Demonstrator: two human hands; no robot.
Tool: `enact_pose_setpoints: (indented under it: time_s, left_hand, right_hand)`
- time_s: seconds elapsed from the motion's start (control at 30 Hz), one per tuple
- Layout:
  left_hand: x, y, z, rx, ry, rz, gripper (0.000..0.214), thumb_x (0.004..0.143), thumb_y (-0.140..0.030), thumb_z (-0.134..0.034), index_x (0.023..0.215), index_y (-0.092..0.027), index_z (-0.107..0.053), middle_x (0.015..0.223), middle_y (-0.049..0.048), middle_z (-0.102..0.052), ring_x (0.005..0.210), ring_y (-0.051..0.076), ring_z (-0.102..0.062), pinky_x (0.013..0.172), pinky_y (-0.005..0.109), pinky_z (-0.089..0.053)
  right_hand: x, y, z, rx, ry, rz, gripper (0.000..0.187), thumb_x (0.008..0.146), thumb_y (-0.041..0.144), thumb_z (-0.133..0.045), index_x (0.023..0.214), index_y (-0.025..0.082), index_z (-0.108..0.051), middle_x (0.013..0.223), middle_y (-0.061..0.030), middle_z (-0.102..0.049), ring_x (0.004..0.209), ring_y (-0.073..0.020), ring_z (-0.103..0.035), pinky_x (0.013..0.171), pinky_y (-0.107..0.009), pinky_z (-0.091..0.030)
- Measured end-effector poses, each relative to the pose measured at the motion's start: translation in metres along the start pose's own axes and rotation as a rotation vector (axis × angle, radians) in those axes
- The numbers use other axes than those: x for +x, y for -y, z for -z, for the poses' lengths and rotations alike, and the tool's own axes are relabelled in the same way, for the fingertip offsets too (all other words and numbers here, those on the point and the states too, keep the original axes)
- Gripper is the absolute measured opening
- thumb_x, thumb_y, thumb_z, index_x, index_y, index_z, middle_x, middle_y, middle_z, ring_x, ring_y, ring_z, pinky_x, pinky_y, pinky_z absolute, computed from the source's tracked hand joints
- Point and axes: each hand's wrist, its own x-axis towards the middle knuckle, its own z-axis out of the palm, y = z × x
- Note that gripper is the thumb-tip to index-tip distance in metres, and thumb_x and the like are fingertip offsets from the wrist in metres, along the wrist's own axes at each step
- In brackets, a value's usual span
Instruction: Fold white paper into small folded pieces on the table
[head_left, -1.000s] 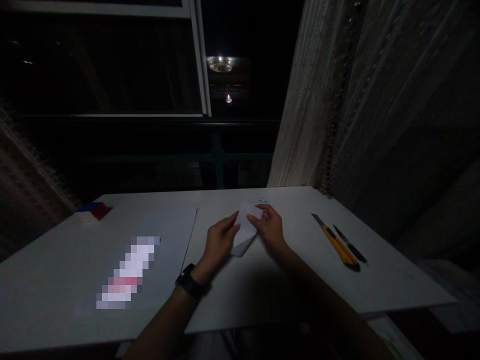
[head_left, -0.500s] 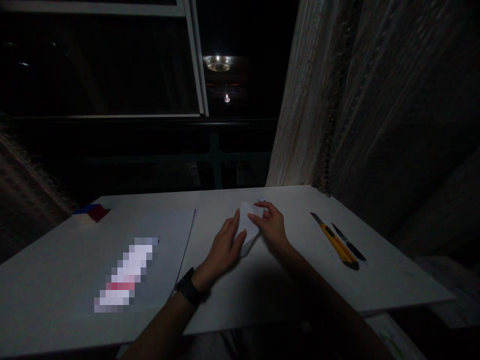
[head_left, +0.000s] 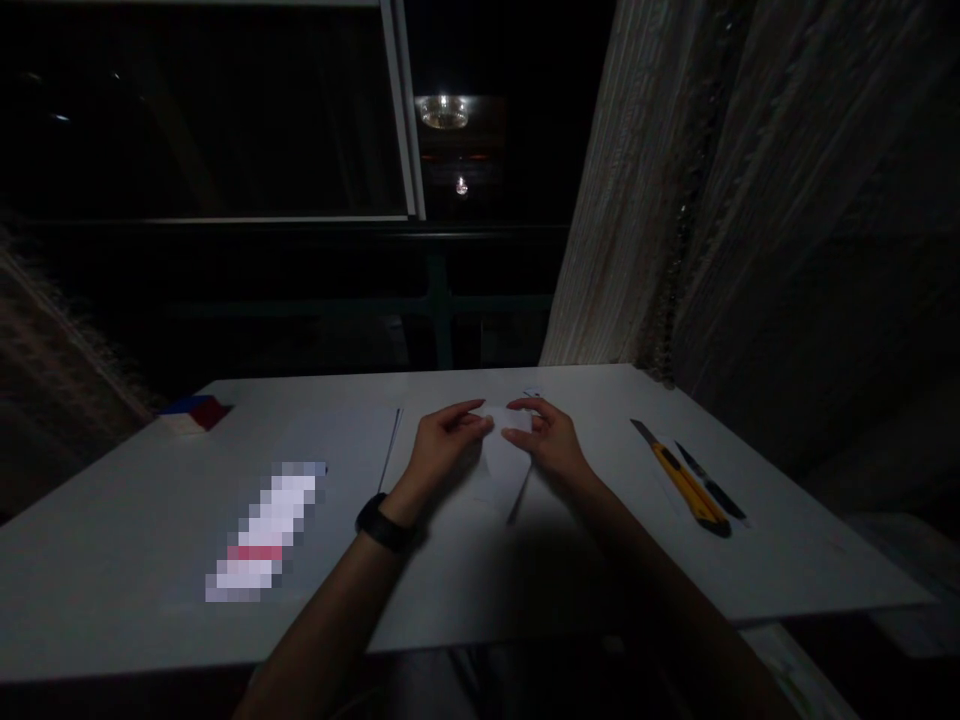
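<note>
A small folded piece of white paper point(head_left: 507, 468) is held up just over the white table, between my two hands. My left hand point(head_left: 446, 440), with a dark watch on the wrist, pinches its upper left edge between thumb and fingers. On the upper right edge, my right hand point(head_left: 551, 437) grips the paper the same way, thumb in front. The paper's lower end hangs free towards me. Fingers cover parts of its top, so its folds there are hard to make out in the dim light.
A yellow box cutter point(head_left: 691, 490) and a dark pen-like tool point(head_left: 711, 482) lie on the right of the table point(head_left: 585, 600). To the left are large white sheets point(head_left: 360, 450) with a blurred-out item point(head_left: 274, 530) on top. A coloured cube point(head_left: 193, 413) sits at the far left, near curtains.
My left hand has slid from the paper's lower left side up to its top edge, opposite my right hand. The paper's lower end is now uncovered. The view has shifted slightly.
</note>
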Motion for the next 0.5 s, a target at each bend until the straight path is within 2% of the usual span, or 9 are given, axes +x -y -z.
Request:
enact_pose_setpoints:
  time_s: [0.1, 0.2, 0.5]
  left_hand:
    - [-0.003, 0.005, 0.000, 0.026, -0.071, 0.009, 0.044, 0.059, -0.032, -0.074, 0.097, -0.012, -0.068, 0.069, 0.0036, -0.066, 0.061, 0.012, -0.058, 0.061, 0.023, -0.046]
    - [-0.008, 0.010, 0.001, 0.040, -0.083, -0.006, 0.046, 0.058, -0.031, -0.074, 0.101, -0.014, -0.067, 0.066, 0.0017, -0.064, 0.058, 0.010, -0.056, 0.057, 0.022, -0.045]
    - [-0.011, 0.014, 0.008, 0.066, -0.077, 0.020, 0.034, 0.054, -0.029, -0.076, 0.085, -0.015, -0.070, 0.070, 0.0031, -0.065, 0.063, 0.013, -0.059, 0.062, 0.025, -0.048]
  right_hand:
    - [-0.002, 0.000, -0.001, -0.018, 0.041, -0.015, 0.043, 0.052, 0.027, -0.077, 0.090, 0.019, -0.058, 0.069, -0.0015, -0.067, 0.060, -0.0179, -0.064, 0.054, -0.028, -0.050]
    - [-0.003, 0.000, -0.002, -0.038, 0.085, -0.017, 0.043, 0.053, 0.026, -0.076, 0.091, 0.019, -0.059, 0.070, -0.0014, -0.068, 0.061, -0.0173, -0.064, 0.055, -0.028, -0.050]
    - [-0.002, -0.007, 0.000, -0.093, 0.171, 0.008, 0.041, 0.052, 0.027, -0.077, 0.090, 0.018, -0.064, 0.075, -0.0022, -0.068, 0.065, -0.0168, -0.064, 0.059, -0.029, -0.052]
